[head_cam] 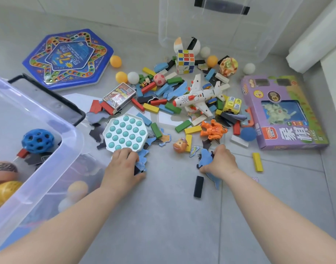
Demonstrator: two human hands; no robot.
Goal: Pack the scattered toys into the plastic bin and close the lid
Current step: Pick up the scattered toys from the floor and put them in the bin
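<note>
A clear plastic bin stands at the left with a blue holed ball and other toys inside. Toys lie scattered over the grey floor. My left hand grips blue and dark flat puzzle pieces at the near edge of a white pop-bubble board. To the right, my right hand is closed on more blue puzzle pieces. A toy airplane, a puzzle cube, an orange robot figure and coloured wooden blocks lie beyond. The clear lid leans at the back.
A blue hexagonal game board lies at the far left. A purple toy box lies at the right, beside a white wall edge. A black block and a yellow block lie near my right hand. Several orange and white balls sit among the toys.
</note>
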